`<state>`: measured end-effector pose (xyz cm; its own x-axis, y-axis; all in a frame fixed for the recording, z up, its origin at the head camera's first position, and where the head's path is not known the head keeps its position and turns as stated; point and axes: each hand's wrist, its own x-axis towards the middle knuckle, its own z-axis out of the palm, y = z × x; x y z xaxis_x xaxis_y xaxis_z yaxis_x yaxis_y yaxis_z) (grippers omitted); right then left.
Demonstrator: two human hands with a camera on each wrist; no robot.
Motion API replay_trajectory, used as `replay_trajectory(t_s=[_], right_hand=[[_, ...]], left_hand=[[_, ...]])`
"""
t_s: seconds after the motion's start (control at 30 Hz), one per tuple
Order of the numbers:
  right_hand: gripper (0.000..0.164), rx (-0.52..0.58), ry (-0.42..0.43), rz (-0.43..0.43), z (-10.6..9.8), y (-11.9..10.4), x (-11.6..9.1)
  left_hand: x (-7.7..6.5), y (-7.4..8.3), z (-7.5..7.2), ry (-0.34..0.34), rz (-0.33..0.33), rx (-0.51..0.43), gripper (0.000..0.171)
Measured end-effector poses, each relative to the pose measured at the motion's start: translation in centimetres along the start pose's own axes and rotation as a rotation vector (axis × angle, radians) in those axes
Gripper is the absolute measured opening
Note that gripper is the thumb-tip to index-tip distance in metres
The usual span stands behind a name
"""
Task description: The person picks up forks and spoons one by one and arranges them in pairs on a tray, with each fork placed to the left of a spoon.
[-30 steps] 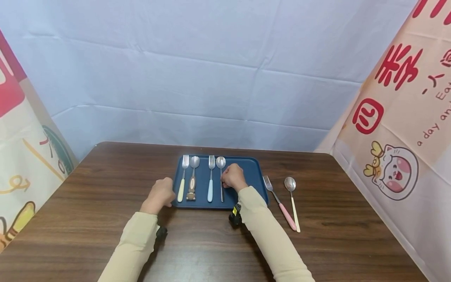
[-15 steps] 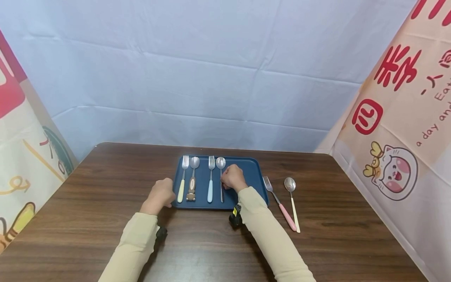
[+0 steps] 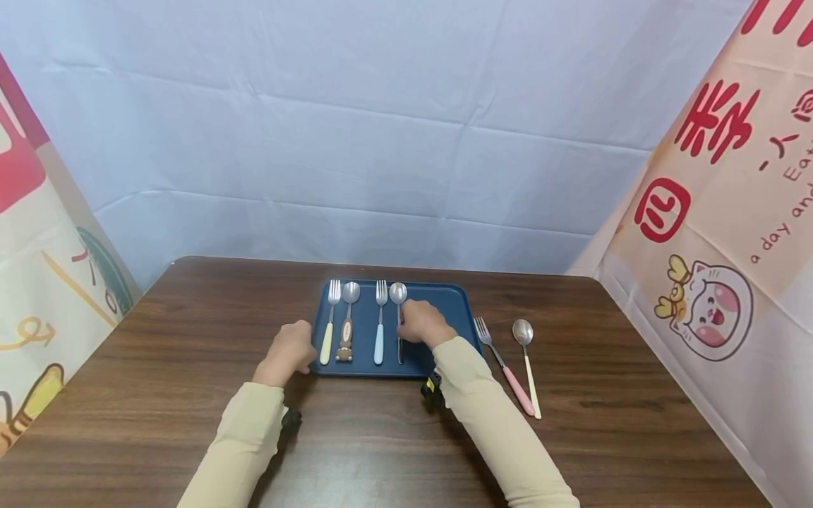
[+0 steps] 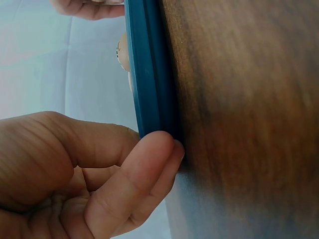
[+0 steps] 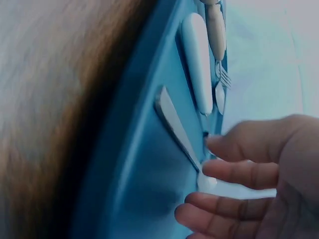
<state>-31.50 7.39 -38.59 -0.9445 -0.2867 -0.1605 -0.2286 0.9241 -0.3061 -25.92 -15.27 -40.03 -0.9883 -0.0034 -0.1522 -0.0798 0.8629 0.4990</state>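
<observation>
A dark blue tray lies on the table with cutlery in a row. My left hand grips the tray's front left corner; in the left wrist view its thumb and fingers meet around the rim. Over the plain metal spoon, my right hand hovers with loosely bent fingers. In the right wrist view, that spoon's handle lies free on the tray, beyond the spread fingers. To its left are a fork with a light blue handle, a bear-handled brown spoon and a pale yellow fork.
Right of the tray, a pink-handled fork and a cream-handled spoon lie slanted on the wooden table. A pale cloth hangs behind, with printed cloths on both sides.
My right hand has loosened its fingers from the metal spoon and shifted slightly right. The left hand stays on the tray's corner.
</observation>
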Motion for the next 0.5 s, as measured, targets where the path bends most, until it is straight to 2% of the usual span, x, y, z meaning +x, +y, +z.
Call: replay_trajectory(t_s=[0.07, 0.2, 0.5], right_hand=[[0.009, -0.075, -0.012, -0.038, -0.22, -0.09, -0.26], [0.018, -0.171, -0.007, -0.073, -0.42, -0.20, -0.68], [0.013, -0.218, 0.003, -0.061, -0.37, -0.13, -0.84]], left_hand=[[0.03, 0.00, -0.01, -0.003, -0.001, -0.004, 0.016], [0.08, 0.01, -0.03, -0.014, -0.005, -0.005, 0.017], [0.01, -0.05, -0.10, -0.037, -0.003, 0.003, 0.016]])
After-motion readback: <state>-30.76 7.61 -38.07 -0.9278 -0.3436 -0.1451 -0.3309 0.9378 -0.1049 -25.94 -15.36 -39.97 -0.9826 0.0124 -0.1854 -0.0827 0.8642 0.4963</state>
